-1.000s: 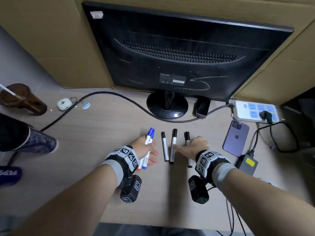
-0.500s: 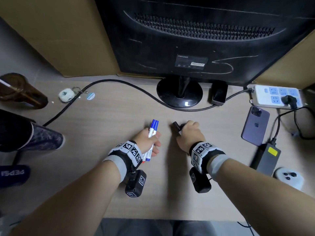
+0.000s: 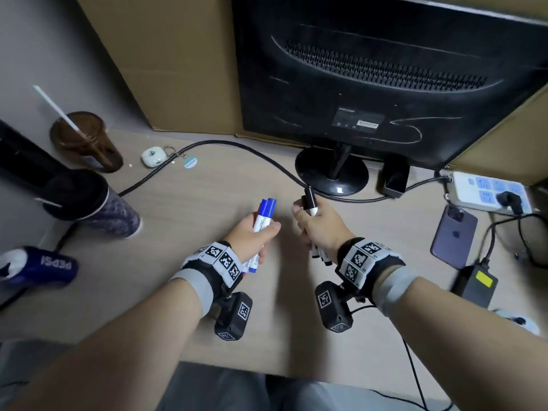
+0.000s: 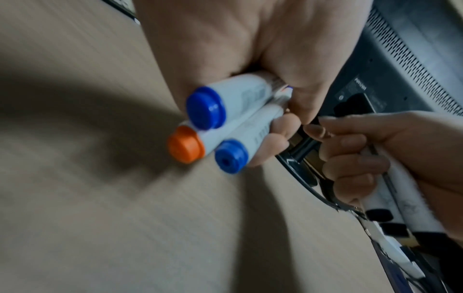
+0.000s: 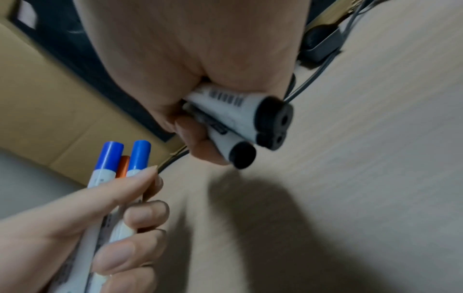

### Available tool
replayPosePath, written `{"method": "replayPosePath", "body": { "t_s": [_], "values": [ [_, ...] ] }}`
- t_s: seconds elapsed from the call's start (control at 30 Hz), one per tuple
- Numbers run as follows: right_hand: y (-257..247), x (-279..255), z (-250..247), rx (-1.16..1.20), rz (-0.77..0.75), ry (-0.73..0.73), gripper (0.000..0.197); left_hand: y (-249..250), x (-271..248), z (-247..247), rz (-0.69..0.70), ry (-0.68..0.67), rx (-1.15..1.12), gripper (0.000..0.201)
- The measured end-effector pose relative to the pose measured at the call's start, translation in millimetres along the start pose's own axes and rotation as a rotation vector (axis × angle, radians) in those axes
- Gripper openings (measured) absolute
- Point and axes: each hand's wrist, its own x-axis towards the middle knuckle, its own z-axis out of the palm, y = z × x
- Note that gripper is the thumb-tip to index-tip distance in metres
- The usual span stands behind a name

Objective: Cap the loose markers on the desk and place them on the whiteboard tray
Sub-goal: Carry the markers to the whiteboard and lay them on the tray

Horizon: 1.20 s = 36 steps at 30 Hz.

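My left hand (image 3: 253, 235) grips a bundle of three capped markers: two blue markers (image 3: 264, 213) and an orange marker (image 4: 186, 147) tucked between them. In the left wrist view their butt ends point at the camera, blue markers (image 4: 206, 108) uppermost. My right hand (image 3: 318, 226) grips three black markers (image 3: 310, 201), caps up; their black butt ends (image 5: 273, 117) show in the right wrist view. Both hands hover just above the wooden desk (image 3: 207, 209), close together in front of the monitor stand. No whiteboard tray is in view.
A monitor (image 3: 385, 78) on a round base (image 3: 332, 173) stands behind the hands, with a black cable (image 3: 207, 146) across the desk. A phone (image 3: 453, 235), power strip (image 3: 489, 191) and charger brick (image 3: 474, 284) lie right. A cup (image 3: 83, 140), tumbler (image 3: 98, 209) and bottle (image 3: 38, 265) stand left.
My right hand has gathered the three black markers off the desk and lifted them. The left hand rose slightly with its coloured markers. The view shifted left.
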Motion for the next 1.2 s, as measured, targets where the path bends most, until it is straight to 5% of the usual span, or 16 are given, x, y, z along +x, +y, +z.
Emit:
{"method": "replayPosePath", "body": {
  "t_s": [0.17,0.37,0.47,0.67,0.73,1.0,1.2],
  "values": [
    [4.4,-8.2,11.6,-0.043,-0.153,-0.131,0.038,-23.3,-4.8,-2.4,0.079,0.082,-0.04,0.036],
    [4.3,-25.3,20.6,0.182,-0.184,-0.199,0.031,-36.6,-17.5,-3.4,0.265,0.121,-0.103,0.034],
    [11.7,-40.4,26.3,0.075,-0.32,-0.182,0.031,-50.3,-39.4,-5.1,0.352,0.139,-0.152,0.03],
    [39.5,-115.0,67.5,0.008,-0.469,-0.159,0.032,-107.5,-117.2,-16.6,0.523,0.183,-0.315,0.034],
    [51.3,-142.7,83.2,0.048,-0.47,-0.198,0.028,-126.2,-148.5,-22.3,0.532,0.221,-0.313,0.029],
    [69.0,-219.9,163.5,0.096,-0.525,-0.339,0.022,-175.1,-272.0,-66.1,0.505,0.199,-0.244,0.056],
    [63.8,-284.8,243.7,0.081,-0.588,-0.496,0.028,-216.5,-362.7,-112.0,0.526,0.254,-0.143,0.04]
  ]
}}
